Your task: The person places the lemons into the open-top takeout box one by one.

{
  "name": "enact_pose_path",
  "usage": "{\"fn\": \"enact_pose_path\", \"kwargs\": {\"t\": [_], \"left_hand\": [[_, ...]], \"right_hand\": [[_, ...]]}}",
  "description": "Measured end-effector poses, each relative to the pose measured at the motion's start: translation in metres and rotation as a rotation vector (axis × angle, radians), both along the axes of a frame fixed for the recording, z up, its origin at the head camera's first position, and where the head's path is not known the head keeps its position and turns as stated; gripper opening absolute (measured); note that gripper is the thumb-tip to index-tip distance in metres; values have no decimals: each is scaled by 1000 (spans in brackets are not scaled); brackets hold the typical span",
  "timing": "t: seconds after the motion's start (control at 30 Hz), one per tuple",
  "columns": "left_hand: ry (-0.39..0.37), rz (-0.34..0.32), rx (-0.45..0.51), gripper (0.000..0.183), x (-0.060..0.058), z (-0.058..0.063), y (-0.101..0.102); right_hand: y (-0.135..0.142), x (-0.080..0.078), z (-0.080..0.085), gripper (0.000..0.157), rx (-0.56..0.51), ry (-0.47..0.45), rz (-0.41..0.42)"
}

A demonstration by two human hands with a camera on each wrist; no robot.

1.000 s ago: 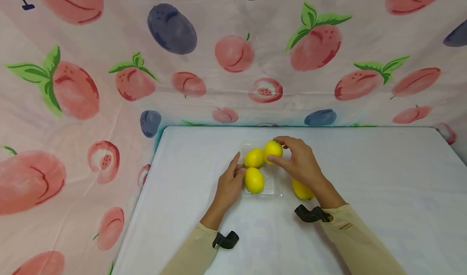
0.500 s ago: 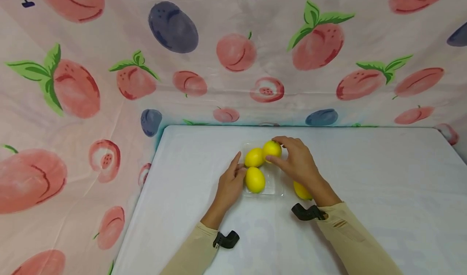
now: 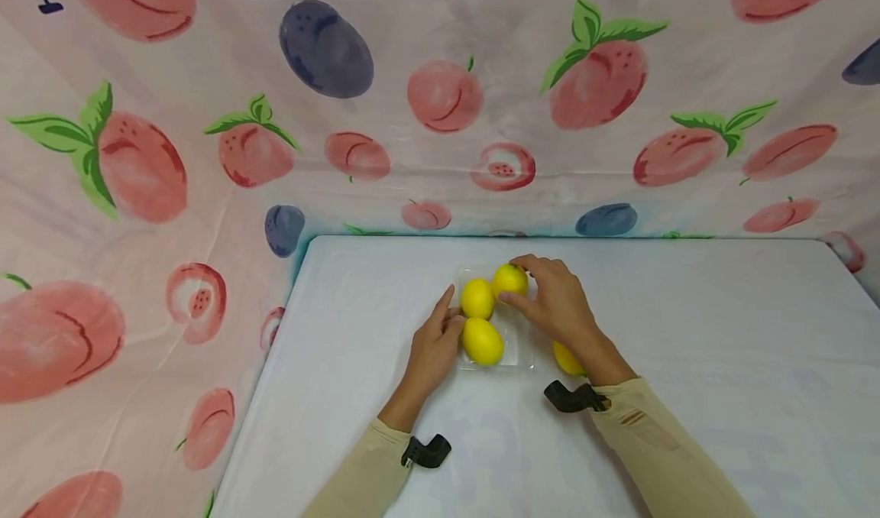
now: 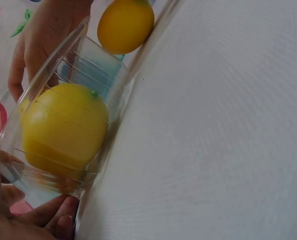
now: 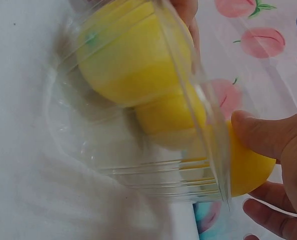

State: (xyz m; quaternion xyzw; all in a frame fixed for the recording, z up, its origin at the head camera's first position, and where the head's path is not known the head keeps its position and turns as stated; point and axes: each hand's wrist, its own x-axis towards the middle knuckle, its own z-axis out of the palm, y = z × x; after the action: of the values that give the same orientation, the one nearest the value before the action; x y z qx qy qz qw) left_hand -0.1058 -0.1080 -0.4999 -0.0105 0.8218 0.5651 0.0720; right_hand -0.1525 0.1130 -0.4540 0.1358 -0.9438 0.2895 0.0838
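Observation:
A clear plastic container point(image 3: 516, 359) stands on the white table with two yellow lemons in it, a rear lemon point(image 3: 477, 299) and a front lemon point(image 3: 483, 341). My right hand point(image 3: 560, 300) pinches a third lemon point(image 3: 510, 281) between thumb and fingers at the container's far right corner, against the rear lemon. In the right wrist view, this held lemon point(image 5: 251, 162) is at the container's end wall, partly behind the plastic. My left hand point(image 3: 433, 346) grips the container's left side, thumb at the rim and other fingers outside. Its fingers point(image 4: 53, 215) show low in the left wrist view.
Another lemon point(image 3: 567, 358) lies on the table right of the container, partly hidden under my right forearm. The white table point(image 3: 722, 335) reaches back to a fruit-printed cloth point(image 3: 440, 159), which also hangs at the left.
My right hand and its lemon have shifted slightly left. Both lemons in the container have turned a little, and the front one has moved slightly right. My left hand stays put.

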Motion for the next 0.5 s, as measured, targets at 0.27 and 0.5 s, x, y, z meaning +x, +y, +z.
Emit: {"fn": "enact_pose_path", "kwargs": {"t": [0.27, 0.5], "left_hand": [[-8, -4, -3, 56, 1, 1, 0], [-9, -3, -8, 56, 1, 1, 0]], "right_hand": [[-2, 1, 1, 57, 17, -10, -19], [-4, 0, 0, 57, 47, -21, -38]]}}
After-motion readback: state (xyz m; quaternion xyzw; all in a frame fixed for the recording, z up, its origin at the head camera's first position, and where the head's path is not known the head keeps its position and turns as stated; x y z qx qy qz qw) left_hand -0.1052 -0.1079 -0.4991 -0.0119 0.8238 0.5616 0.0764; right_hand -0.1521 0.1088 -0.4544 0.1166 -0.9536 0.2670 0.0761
